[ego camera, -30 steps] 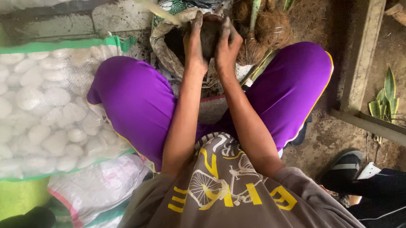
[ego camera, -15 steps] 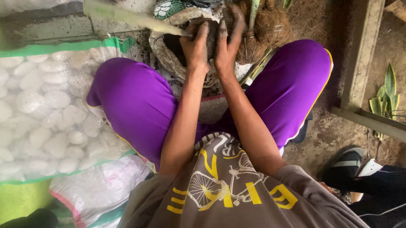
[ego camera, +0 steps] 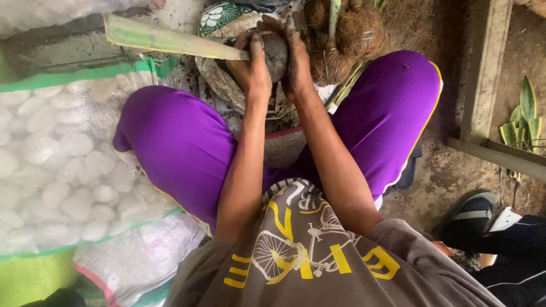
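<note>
I am squatting, purple trousers on both knees. My left hand [ego camera: 250, 67] and my right hand [ego camera: 296, 57] are cupped together around a dark, round clump of soil [ego camera: 275, 52], held above a crumpled sack of dark soil [ego camera: 222, 86]. A long, flat, pale green leaf [ego camera: 167, 40] sticks out from the clump past my left hand and points up and to the left. Both hands are smeared with dirt. The underside of the clump is hidden by my fingers.
A mesh sack of white pebbles [ego camera: 34, 166] lies at the left. Brown fibre-wrapped balls with green leaves [ego camera: 351, 33] sit just right of my hands. A wooden beam [ego camera: 493, 58], a small spiky plant [ego camera: 522, 121] and another person's shoe [ego camera: 474, 212] are at the right.
My hands have come up out of the sack, now pressed around the soil clump. The long leaf has appeared and swung out to the left.
</note>
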A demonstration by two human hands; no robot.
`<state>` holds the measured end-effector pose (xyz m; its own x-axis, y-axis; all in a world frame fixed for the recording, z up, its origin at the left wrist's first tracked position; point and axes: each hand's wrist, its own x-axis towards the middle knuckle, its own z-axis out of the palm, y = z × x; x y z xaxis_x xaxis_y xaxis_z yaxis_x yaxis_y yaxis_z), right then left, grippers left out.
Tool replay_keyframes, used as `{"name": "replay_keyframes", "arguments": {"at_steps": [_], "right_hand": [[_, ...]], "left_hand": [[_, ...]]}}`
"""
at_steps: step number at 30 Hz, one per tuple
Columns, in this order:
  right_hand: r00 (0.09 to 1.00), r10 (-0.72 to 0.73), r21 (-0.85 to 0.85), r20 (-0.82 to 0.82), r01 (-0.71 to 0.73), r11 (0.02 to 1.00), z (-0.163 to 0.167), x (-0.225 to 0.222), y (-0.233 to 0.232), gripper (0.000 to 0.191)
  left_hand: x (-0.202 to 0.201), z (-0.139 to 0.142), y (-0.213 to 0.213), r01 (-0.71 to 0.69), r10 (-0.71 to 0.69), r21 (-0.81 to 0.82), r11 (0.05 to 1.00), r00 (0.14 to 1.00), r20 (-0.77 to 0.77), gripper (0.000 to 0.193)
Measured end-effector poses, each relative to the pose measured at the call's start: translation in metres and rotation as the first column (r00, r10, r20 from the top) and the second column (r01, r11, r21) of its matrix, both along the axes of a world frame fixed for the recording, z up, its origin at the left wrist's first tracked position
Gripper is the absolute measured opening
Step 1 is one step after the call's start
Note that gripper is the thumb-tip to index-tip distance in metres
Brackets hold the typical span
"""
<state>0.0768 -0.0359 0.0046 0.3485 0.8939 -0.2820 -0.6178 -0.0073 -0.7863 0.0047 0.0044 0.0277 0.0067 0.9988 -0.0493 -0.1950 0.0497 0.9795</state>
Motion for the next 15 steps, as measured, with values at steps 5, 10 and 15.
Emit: {"name": "replay_keyframes", "arguments": {"at_steps": [5, 10, 15], "right_hand": [[0.990, -0.090, -0.047, -0.111, 0.085, 0.995, -0.002, 0.000, 0.000, 0.052], [0.979, -0.195, -0.137, 0.056, 0.201, 0.970, -0.018, 0.003, 0.005, 0.045], [0.773, -0.167, -0.242, 0.613, 0.384, 0.891, -0.021, 0.004, 0.009, 0.054]], "left_hand": [[-0.003, 0.014, 0.002, 0.051, 0.006, 0.319, 0.946, 0.984, -0.176, 0.018], [0.001, 0.019, 0.004, 0.028, -0.036, 0.282, 0.959, 0.999, 0.021, 0.044], [0.008, 0.012, 0.007, 0.051, -0.014, -0.222, 0.974, 0.986, 0.164, 0.043]]}}
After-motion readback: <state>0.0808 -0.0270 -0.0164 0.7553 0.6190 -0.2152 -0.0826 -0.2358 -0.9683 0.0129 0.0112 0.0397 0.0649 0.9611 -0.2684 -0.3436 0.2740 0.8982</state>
